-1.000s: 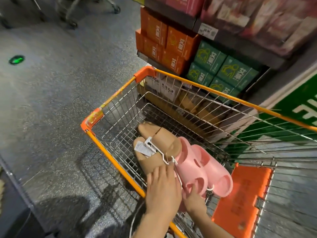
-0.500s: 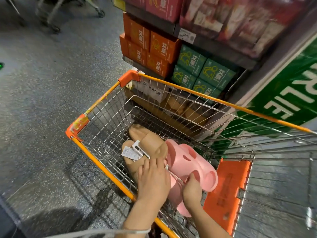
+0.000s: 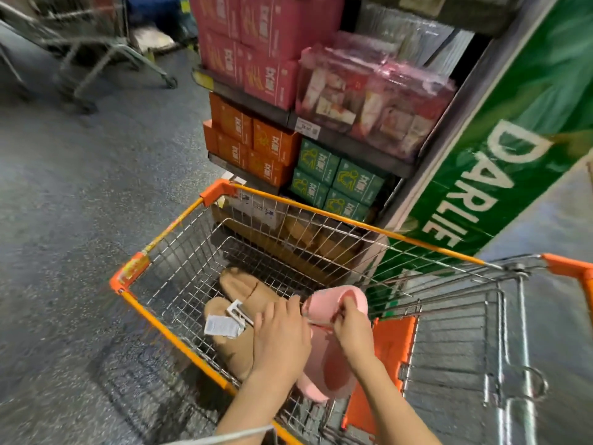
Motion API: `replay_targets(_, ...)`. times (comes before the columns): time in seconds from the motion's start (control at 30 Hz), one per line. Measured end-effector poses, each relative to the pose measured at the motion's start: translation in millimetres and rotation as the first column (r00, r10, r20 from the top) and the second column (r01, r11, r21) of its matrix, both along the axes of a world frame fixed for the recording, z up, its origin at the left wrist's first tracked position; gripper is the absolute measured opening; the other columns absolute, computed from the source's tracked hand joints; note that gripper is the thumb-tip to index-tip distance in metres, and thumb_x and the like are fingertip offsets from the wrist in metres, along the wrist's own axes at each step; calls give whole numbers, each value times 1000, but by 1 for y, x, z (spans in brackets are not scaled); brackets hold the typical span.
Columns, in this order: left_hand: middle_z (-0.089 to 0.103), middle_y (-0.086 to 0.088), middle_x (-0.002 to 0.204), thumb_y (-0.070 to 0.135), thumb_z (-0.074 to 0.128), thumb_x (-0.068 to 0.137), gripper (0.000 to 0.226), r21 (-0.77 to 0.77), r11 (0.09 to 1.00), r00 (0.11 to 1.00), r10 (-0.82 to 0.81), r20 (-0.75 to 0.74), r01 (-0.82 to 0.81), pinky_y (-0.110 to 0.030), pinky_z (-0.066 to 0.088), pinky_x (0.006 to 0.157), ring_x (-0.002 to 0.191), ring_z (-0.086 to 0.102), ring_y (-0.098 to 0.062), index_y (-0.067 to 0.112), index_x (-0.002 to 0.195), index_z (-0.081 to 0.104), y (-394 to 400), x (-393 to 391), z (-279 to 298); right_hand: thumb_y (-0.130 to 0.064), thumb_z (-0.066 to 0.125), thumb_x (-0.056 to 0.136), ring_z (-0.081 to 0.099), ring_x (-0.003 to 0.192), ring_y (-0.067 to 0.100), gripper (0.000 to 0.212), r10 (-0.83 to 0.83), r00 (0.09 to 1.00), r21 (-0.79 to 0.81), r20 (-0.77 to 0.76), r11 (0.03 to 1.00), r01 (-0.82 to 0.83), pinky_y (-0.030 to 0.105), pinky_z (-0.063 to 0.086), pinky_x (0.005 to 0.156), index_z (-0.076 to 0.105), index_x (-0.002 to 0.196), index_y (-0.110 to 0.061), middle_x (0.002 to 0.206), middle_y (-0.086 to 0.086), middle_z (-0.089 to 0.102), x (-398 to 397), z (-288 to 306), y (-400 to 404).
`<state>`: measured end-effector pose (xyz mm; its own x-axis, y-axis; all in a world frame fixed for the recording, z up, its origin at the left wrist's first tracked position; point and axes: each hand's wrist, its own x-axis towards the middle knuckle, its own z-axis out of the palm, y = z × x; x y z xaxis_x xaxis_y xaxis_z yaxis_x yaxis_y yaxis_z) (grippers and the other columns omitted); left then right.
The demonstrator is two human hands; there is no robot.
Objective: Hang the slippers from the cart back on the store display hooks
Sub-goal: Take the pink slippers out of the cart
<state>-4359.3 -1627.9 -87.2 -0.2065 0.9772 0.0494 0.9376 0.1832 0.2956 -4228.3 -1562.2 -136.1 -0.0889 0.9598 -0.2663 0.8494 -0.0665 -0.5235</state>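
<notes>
two pairs are sitting in the cart (image 3: 179,329). our right hand (image 3: 348,322) is pinching the pink slippers (image 3: 333,305), our left hand (image 3: 279,335) is resting on the tan slippers (image 3: 237,290). we are thinking the pink ones might be slipping out, since we are only pinching.

Two pairs of slippers sit inside an orange-rimmed wire shopping cart (image 3: 167,234): tan slippers (image 3: 239,292) lying flat on the basket floor, joined by a white plastic hanger (image 3: 238,313) with a paper tag (image 3: 221,326), and pink slippers (image 3: 333,364) just beside them, one raised.
</notes>
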Motion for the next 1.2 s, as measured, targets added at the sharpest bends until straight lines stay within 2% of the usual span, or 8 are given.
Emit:
replay_targets(0.13,59,2,118,29,52,89,40,-7,1000,994,-18,109,19,-38,44,93,112,55,-20,18,128,51,-8,14,45,-8,40,91,58,77,30,20,124,989,26,82,992,-126,28,34,55,43,111,-10,94,13,61,14,68,9)
replay_targets(0.33,33,-4,143,48,36,95,58,18,965,961,-263,84,262,-38,29,107,132,28,-24,20,144,24,-24,59,129,3,50,83,60,98,34,46,128,980,270,155,948,-167,35,44,76,43,127,-9,109,18,62,76,212,-23)
replay_targets(0.43,8,-7,156,55,37,93,72,67,925,923,-379,72,374,-43,15,116,143,7,-26,23,150,7,-33,102,178,4,47,81,62,94,38,38,53,984,458,171,880,-126,39,46,74,48,118,-7,101,22,64,128,288,-48)
replay_targets(0.53,-5,-7,158,60,39,89,80,219,851,869,-495,27,478,-45,9,119,145,-4,-25,33,149,-5,-40,148,234,0,49,81,58,73,30,23,-46,996,701,70,713,-17,39,45,63,59,98,-11,86,21,65,184,365,-86)
replay_targets(0.67,-2,-3,157,88,14,65,96,471,669,760,-650,-7,576,-52,9,115,143,-3,-25,40,148,6,-52,221,304,-2,53,84,57,63,23,13,-141,989,875,45,484,30,35,46,59,63,87,-10,75,16,68,264,446,-147)
replay_targets(0.77,28,-14,151,74,29,71,83,606,452,651,-744,-149,655,-64,27,104,135,15,-25,29,139,43,-64,288,344,-3,58,83,53,57,13,7,-260,959,933,115,359,-14,22,41,59,65,85,-5,71,11,69,326,482,-194)
replay_targets(0.9,55,-18,126,62,40,75,60,682,153,458,-840,-292,715,-58,45,87,123,43,-35,20,107,67,-107,403,372,-33,46,80,66,63,24,29,-425,902,934,73,347,89,34,52,61,64,85,-10,71,9,70,420,504,-264)
replay_targets(1.2,65,-7,87,45,43,81,37,748,-237,125,-911,-393,619,-40,38,80,85,61,-33,17,88,67,-276,663,382,-30,66,79,62,64,20,22,-756,651,941,65,263,211,35,49,63,70,80,-9,70,10,70,617,520,-466)
